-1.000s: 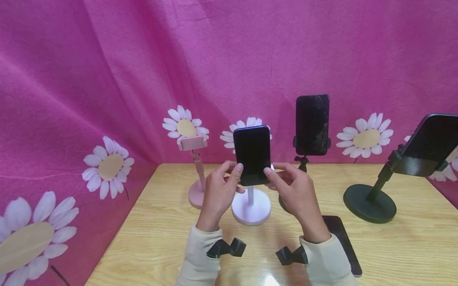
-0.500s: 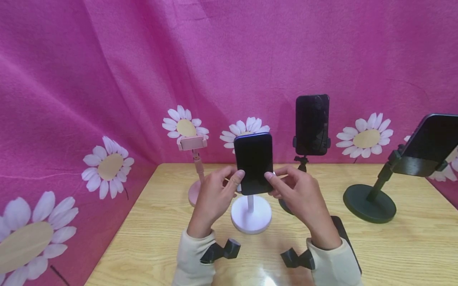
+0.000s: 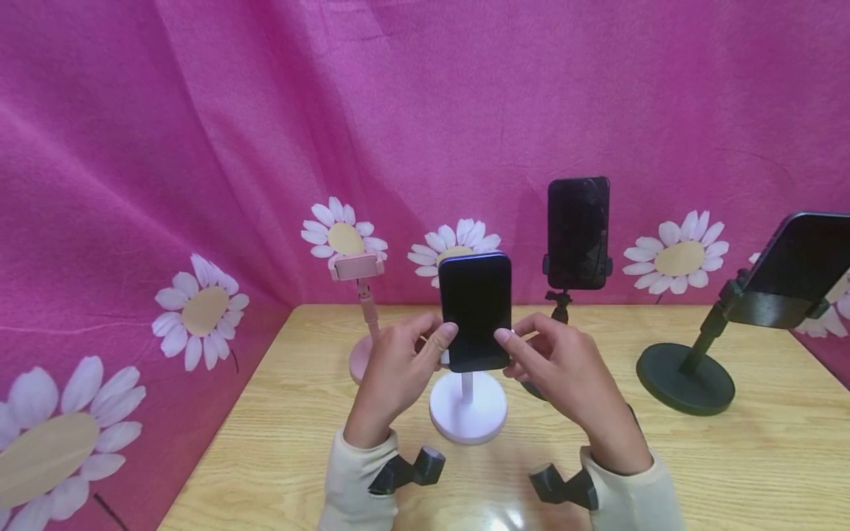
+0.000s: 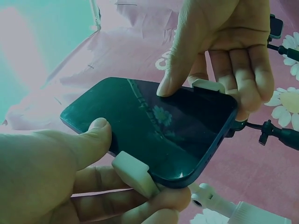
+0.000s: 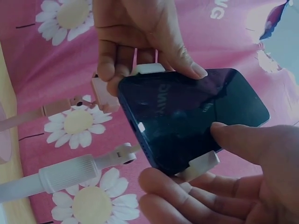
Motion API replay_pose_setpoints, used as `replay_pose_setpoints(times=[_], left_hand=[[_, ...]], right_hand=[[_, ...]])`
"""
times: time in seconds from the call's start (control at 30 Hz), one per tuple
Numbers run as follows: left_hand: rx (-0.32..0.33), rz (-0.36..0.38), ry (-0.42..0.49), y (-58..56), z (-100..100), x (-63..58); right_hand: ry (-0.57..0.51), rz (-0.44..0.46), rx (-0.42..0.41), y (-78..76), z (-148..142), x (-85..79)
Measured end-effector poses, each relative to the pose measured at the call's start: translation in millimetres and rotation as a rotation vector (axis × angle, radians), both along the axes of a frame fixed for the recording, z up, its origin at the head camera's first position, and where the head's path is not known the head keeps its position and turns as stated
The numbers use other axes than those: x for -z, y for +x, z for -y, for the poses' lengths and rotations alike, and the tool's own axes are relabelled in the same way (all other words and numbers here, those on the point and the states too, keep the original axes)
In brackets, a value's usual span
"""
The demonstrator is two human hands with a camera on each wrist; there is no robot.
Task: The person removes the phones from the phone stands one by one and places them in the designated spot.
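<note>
A dark smartphone (image 3: 475,310) with a blue edge sits in the white clamp (image 4: 133,172) of a white phone stand, whose round base (image 3: 468,424) is on the table. My left hand (image 3: 401,369) grips the phone's left side, thumb on the screen and fingers behind the clamp arm. On the other side my right hand (image 3: 564,369) does the same, thumb pressing the screen near the lower right edge. In the right wrist view, both clamp arms hook over the phone's long edges, and the ribbed white post (image 5: 67,172) rises toward the clamp's joint.
A pink phone stand (image 3: 356,267) with no phone stands at the left. Behind my right hand, a black stand holds an upright phone (image 3: 578,232). Farther right, a dark stand (image 3: 686,377) holds a tilted phone (image 3: 793,273). A pink daisy cloth (image 3: 425,110) hangs behind the wooden table (image 3: 265,442).
Phone, clamp and both hands have come lower and slightly right, and the white base has slid nearer to me. My right forearm now hides most of the phone lying on the table.
</note>
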State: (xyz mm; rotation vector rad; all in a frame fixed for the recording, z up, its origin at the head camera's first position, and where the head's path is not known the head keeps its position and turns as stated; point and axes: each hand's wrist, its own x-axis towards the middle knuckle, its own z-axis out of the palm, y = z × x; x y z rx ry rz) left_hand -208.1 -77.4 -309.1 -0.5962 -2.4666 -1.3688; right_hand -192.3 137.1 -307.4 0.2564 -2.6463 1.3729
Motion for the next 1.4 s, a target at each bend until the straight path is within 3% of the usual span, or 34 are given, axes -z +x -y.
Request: replay_pose_setpoints(times=[0.57,0.93,1.17,1.4], left_hand=[[0.011,-0.018,0.003,0.7,-1.8,-1.3],[0.004,-0.011,0.002,-0.5,-2.0,-0.5],[0.033,0.015,0.032,1.1,-1.6,-2.1],[0.046,0.031,0.027,1.8,-1.3,-1.9]], right_hand=[[0.010,0.059,0.002,3.6,-1.4,-4.1],[0.008,0.069,0.006,4.2,-0.8,-5.1],[-0.007,0.090,-0.001,5.9,-1.7,-7.8],[0.025,0.056,0.003,10.1,-1.1,-8.4]])
